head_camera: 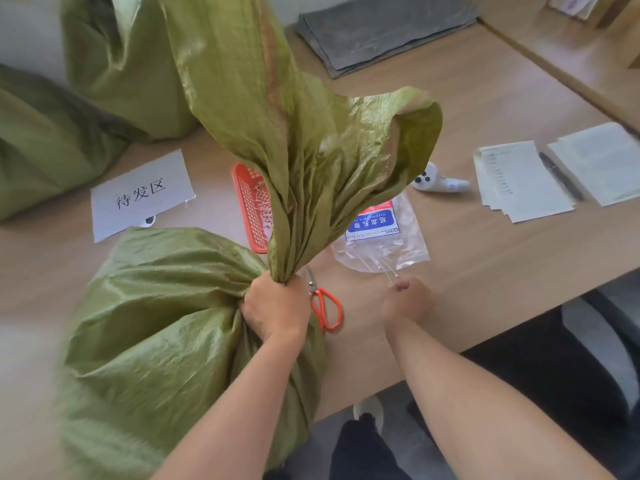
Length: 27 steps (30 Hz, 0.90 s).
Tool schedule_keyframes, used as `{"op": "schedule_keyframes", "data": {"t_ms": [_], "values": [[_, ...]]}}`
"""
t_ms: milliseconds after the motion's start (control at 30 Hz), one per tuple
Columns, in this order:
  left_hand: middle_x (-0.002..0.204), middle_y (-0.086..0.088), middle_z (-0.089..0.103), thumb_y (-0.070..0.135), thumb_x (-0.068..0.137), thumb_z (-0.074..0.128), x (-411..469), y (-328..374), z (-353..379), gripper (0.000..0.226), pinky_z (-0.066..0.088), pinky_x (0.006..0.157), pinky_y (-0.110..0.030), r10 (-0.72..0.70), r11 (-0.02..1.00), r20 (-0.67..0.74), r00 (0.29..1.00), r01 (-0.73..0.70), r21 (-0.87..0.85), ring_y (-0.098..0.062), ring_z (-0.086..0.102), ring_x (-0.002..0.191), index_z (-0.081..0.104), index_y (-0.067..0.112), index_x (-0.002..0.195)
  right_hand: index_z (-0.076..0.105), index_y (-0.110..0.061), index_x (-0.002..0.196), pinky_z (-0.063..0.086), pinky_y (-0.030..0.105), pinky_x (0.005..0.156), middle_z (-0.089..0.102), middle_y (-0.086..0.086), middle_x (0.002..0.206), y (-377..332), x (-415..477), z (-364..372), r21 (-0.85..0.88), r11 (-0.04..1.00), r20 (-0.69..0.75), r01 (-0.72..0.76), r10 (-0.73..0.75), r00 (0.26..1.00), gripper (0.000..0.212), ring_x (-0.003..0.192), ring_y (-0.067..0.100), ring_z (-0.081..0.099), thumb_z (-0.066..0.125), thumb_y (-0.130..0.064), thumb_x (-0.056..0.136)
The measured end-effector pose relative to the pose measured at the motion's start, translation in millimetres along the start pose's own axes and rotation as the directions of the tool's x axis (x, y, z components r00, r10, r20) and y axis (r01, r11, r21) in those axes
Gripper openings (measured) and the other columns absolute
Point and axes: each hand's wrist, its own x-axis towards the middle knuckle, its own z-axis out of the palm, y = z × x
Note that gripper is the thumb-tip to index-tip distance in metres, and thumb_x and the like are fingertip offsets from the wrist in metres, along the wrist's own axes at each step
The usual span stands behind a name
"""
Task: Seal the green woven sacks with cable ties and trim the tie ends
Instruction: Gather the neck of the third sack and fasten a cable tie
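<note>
A full green woven sack lies on the wooden table at the near left. My left hand grips its gathered neck, and the loose top of the sack stands up above my fist. My right hand pinches a clear cable tie at the mouth of the plastic cable tie packet. Orange-handled scissors lie on the table between my two hands, partly behind my left hand.
Two more green sacks sit at the far left. A white paper sign, an orange basket, a white controller, papers with a pen and a grey mat lie on the table. The table edge runs at the near right.
</note>
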Motion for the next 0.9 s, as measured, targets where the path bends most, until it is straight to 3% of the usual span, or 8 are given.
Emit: {"op": "schedule_keyframes", "data": {"t_ms": [167,267,333,400,600,667,800,900], "values": [[0.085,-0.023,0.071,0.014,0.084,0.050,-0.9,-2.5,1.2,0.025,0.055,0.088,-0.051,-0.026,0.998,0.001,1.000,0.026,-0.048,-0.046,0.065,0.087,0.071,0.002,0.076,0.072,-0.006,0.092,0.048,0.040,0.085,0.073,0.019,0.098,-0.8,-7.8,-4.9,0.023,1.000,0.037,0.019,-0.020,0.999,0.010,0.101,0.038,0.066,0.063,-0.004,0.088],[0.085,-0.023,0.071,0.015,0.085,0.051,-0.7,-1.2,-6.8,0.027,0.056,0.087,-0.050,-0.045,0.995,0.006,0.999,0.046,-0.084,-0.046,0.066,0.087,0.073,0.001,0.080,0.061,-0.008,0.080,0.050,0.039,0.075,0.070,0.013,0.083,-11.7,-26.0,-12.9,0.088,0.996,0.064,0.015,-0.020,0.998,0.008,0.085,0.036,0.066,0.068,-0.009,0.082],[0.088,-0.024,0.071,0.014,0.087,0.051,0.7,-1.9,-16.3,0.027,0.055,0.086,-0.047,-0.057,0.993,0.005,0.998,0.057,-0.105,-0.046,0.065,0.090,0.073,0.000,0.083,0.062,-0.008,0.078,0.043,0.034,0.068,0.068,0.009,0.080,-22.9,-39.6,-20.2,0.099,0.993,0.059,0.057,-0.063,0.996,0.008,0.080,0.032,0.062,0.068,-0.009,0.082],[0.091,-0.025,0.070,0.014,0.088,0.051,2.5,-4.0,-29.5,0.028,0.052,0.086,-0.045,-0.068,0.989,-0.002,0.998,0.067,-0.134,-0.047,0.064,0.092,0.074,-0.001,0.086,0.066,-0.010,0.085,0.039,0.030,0.070,0.070,0.008,0.089,-36.1,-51.0,-26.4,0.094,0.991,0.040,0.100,-0.104,0.994,0.003,0.085,0.029,0.062,0.068,-0.009,0.084],[0.088,-0.023,0.072,0.023,0.085,0.055,7.2,-19.7,-80.3,0.030,0.057,0.087,-0.050,-0.070,0.976,0.010,0.997,0.071,-0.207,-0.046,0.065,0.088,0.075,0.001,0.083,0.076,-0.009,0.115,0.038,0.026,0.080,0.071,0.013,0.116,-78.4,-89.2,-46.1,0.050,0.981,0.016,0.186,-0.187,0.982,0.027,0.110,0.031,0.066,0.063,-0.008,0.091],[0.086,-0.022,0.071,0.021,0.085,0.054,9.9,-29.2,-102.8,0.028,0.057,0.086,-0.050,-0.053,0.970,0.013,0.999,0.054,-0.238,-0.045,0.065,0.086,0.074,0.001,0.080,0.077,-0.007,0.112,0.040,0.027,0.080,0.071,0.014,0.116,-93.4,-109.9,-52.6,0.037,0.971,0.006,0.234,-0.235,0.972,0.024,0.110,0.033,0.066,0.063,-0.008,0.092],[0.082,-0.023,0.068,0.014,0.089,0.052,19.1,-56.8,-147.0,0.025,0.055,0.079,-0.045,0.001,0.949,0.003,1.000,0.000,-0.314,-0.045,0.062,0.083,0.064,0.004,0.069,0.076,-0.006,0.087,0.035,0.031,0.071,0.073,0.019,0.097,-126.2,-164.1,-56.5,0.062,0.935,-0.041,0.349,-0.347,0.937,0.015,0.098,0.038,0.067,0.061,-0.005,0.090],[0.077,-0.018,0.065,0.016,0.089,0.053,28.9,-80.1,-185.1,0.024,0.048,0.072,-0.039,0.001,0.922,0.027,1.000,0.009,-0.388,-0.042,0.059,0.078,0.062,0.008,0.069,0.076,-0.006,0.097,0.038,0.029,0.079,0.074,0.016,0.101,-151.7,-213.0,-47.3,0.135,0.890,-0.029,0.436,-0.437,0.899,0.018,0.102,0.034,0.067,0.058,-0.003,0.094]]}}
